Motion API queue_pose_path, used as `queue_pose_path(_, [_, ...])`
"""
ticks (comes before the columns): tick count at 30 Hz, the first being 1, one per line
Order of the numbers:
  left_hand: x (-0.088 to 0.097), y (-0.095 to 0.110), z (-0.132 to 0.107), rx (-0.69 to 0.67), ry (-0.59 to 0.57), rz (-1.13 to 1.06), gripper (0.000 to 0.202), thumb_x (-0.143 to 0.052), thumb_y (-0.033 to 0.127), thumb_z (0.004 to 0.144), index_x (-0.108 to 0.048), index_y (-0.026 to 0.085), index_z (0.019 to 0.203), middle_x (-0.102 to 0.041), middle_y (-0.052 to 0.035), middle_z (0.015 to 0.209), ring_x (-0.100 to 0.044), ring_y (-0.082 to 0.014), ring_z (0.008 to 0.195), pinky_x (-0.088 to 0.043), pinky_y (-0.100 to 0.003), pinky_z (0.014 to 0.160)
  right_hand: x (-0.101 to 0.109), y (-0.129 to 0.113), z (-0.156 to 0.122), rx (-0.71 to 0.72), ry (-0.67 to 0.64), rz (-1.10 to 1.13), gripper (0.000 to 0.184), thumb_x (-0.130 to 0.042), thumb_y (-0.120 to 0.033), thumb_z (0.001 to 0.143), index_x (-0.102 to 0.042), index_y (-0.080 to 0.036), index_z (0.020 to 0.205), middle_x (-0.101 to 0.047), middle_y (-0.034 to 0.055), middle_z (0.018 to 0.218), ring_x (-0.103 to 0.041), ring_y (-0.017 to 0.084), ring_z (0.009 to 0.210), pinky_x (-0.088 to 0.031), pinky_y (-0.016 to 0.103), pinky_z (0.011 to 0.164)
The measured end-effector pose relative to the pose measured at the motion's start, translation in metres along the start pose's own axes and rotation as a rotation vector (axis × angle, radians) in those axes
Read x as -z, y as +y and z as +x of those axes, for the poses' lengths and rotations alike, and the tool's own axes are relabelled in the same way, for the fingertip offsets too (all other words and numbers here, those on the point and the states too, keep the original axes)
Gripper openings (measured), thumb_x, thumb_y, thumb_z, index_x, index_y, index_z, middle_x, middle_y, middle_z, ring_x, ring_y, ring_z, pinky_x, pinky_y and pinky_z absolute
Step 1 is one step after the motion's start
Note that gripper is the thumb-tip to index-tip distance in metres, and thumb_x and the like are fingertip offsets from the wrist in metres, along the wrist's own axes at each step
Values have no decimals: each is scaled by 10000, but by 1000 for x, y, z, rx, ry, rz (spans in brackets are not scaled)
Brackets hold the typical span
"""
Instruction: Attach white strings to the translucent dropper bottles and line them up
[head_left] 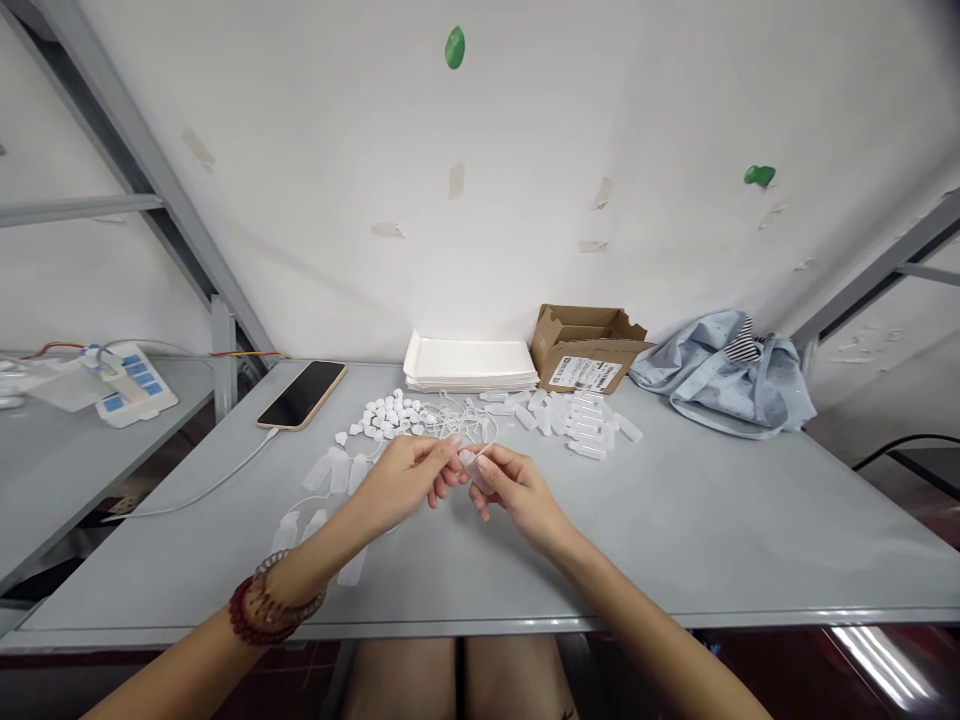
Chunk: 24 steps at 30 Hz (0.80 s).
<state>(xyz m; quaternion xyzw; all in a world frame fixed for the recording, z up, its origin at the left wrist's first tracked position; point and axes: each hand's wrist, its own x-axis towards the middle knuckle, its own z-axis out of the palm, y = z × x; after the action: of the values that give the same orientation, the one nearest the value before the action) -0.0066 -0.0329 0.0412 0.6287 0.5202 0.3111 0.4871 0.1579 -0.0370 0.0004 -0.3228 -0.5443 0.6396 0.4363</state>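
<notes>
My right hand (521, 492) is closed around a small translucent white plastic bottle (475, 470), with its neck end toward my left hand. My left hand (412, 478) meets it there, thumb and fingers pinched at the bottle's end; what they hold is too small to make out. Just beyond lie a tangle of thin white cords (456, 412) and a pile of small white caps (391, 412). To the right, several more small bottles (586, 425) are heaped. Near my left forearm, several white bottles (340, 472) lie on the table, some with cords.
At the back stand a stack of white trays (472, 362) and an open cardboard box (581, 345). A light blue cloth (727, 375) is bunched at the right. A phone (303, 394) with a white charging cable (217, 488) lies at the left of the grey table (675, 540).
</notes>
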Motion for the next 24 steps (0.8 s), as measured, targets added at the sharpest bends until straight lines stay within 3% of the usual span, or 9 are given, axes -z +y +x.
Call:
queue_pose_path(3, [1,0,-10,-186,166,204,283,-526,420,841,-630,167,913,-644,-40,835,-603,-158,713,-504,-263,588,0,2,0,-65,-11,195,315,-618,-472,795,-599,-166,868,-581,7,755,-508,78,513,-417,208,461])
queue_pose_path(5, [-2,-4,-16,-357,209,347,268,-597,360,809,-602,188,1014,-628,-51,965,-596,-182,839,-515,-297,685,-2,2,0,-89,-24,275,300,-638,-457,787,-593,-163,826,-583,-1,720,-516,81,507,-424,207,467])
queue_pose_path(8, [-8,-13,-21,-577,253,534,297,-643,298,790,-565,187,1054,-593,-68,1019,-559,-210,946,-495,-352,804,-7,2,-1,-126,-20,333,288,-664,-440,774,-602,-161,812,-610,5,734,-539,84,533,-449,212,521])
queue_pose_path(10, [-11,-17,-23,-644,289,627,320,-662,284,779,-545,178,1057,-580,-78,1028,-534,-226,986,-483,-369,829,-11,3,-3,-148,-10,356,282,-681,-431,763,-614,-164,822,-631,10,755,-579,98,588,-462,220,586])
queue_pose_path(16, [-10,-18,-31,-655,276,797,334,-668,270,758,-502,177,1032,-576,-72,1009,-523,-231,944,-486,-347,752,-26,11,-7,-159,13,415,306,-693,-454,742,-626,-160,792,-660,31,760,-644,154,716,-475,252,645])
queue_pose_path(24, [6,-30,-47,-589,166,730,335,-586,128,699,-501,175,1020,-571,-60,981,-498,-219,933,-453,-370,806,-37,19,-11,-243,-88,388,313,-696,-412,746,-620,-144,888,-680,54,815,-656,172,773,-476,297,733])
